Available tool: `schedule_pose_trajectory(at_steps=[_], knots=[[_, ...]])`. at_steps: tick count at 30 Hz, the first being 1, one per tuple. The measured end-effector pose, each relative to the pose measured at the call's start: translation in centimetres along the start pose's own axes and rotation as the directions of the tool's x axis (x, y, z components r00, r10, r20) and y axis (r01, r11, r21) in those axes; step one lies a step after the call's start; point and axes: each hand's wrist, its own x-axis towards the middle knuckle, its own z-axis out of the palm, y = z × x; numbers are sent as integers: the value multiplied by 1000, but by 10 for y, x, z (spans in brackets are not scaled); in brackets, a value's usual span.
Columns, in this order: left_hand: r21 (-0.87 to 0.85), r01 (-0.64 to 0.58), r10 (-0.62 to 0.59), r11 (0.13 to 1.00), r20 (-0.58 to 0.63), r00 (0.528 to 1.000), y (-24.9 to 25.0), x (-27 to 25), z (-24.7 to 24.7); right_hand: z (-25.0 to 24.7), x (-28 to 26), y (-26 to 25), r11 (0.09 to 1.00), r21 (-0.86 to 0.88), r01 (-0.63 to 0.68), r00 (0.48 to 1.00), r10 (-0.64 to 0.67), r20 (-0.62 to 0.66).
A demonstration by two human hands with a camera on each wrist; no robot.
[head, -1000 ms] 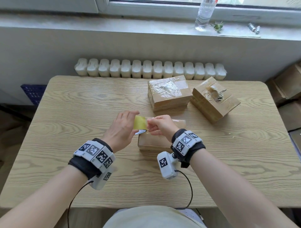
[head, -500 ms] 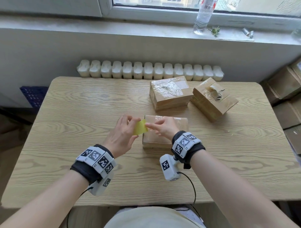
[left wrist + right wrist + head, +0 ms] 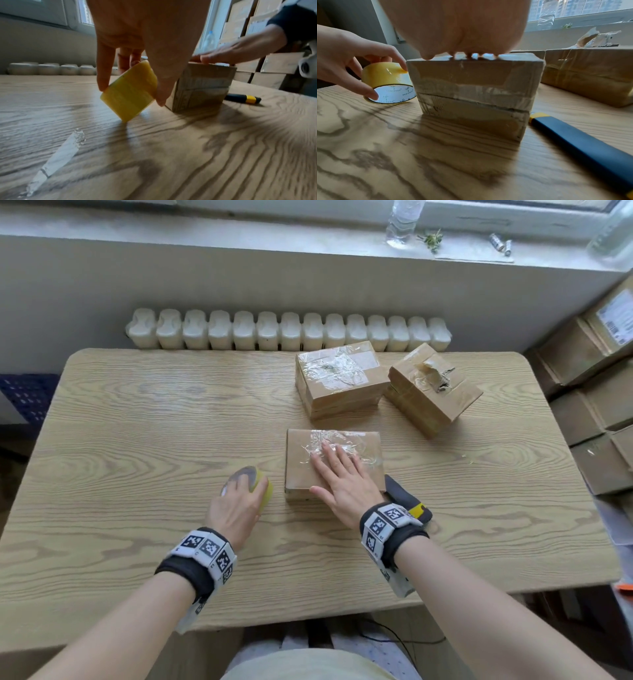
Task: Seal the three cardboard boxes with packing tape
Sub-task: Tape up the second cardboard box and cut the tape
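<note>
Three brown cardboard boxes stand on the wooden table (image 3: pixel 144 440). My right hand (image 3: pixel 339 470) lies flat, fingers straight, on the crinkled clear tape atop the nearest box (image 3: pixel 301 467); the right wrist view shows the palm pressing that box (image 3: pixel 471 88) from above. Left of this box, my left hand (image 3: pixel 239 494) grips a yellow roll of packing tape (image 3: pixel 265 489). The roll (image 3: pixel 128 93) is tilted, one edge on the table, held between thumb and fingers. Two taped boxes sit further back, one (image 3: pixel 337 378) square to me and one (image 3: pixel 433 392) turned, with torn tape on top.
A dark blue and yellow utility knife (image 3: pixel 406 499) lies just right of the near box, by my right wrist. A strip of clear tape scrap (image 3: pixel 56 159) lies on the table near my left wrist. Stacked cartons (image 3: pixel 603 392) stand off the right edge, a radiator (image 3: pixel 287 333) behind.
Both hands held the roll and tape end over the near box. Now the left hand has lowered the roll to the table on the left, and the right hand lies flat on the box.
</note>
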Motion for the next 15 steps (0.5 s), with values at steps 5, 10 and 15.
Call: schedule_pose_trajectory(at_steps=[5, 10, 15], knots=[[106, -86, 92, 991, -45, 995, 10, 8, 16, 6, -5, 10, 999, 43, -10, 999, 12, -42], [107, -123, 123, 987, 3, 992, 18, 8, 25, 5, -18, 28, 989, 120, -88, 994, 95, -52], [17, -26, 26, 1000, 9, 1000, 17, 11, 17, -5, -32, 45, 972, 205, -116, 991, 129, -48]])
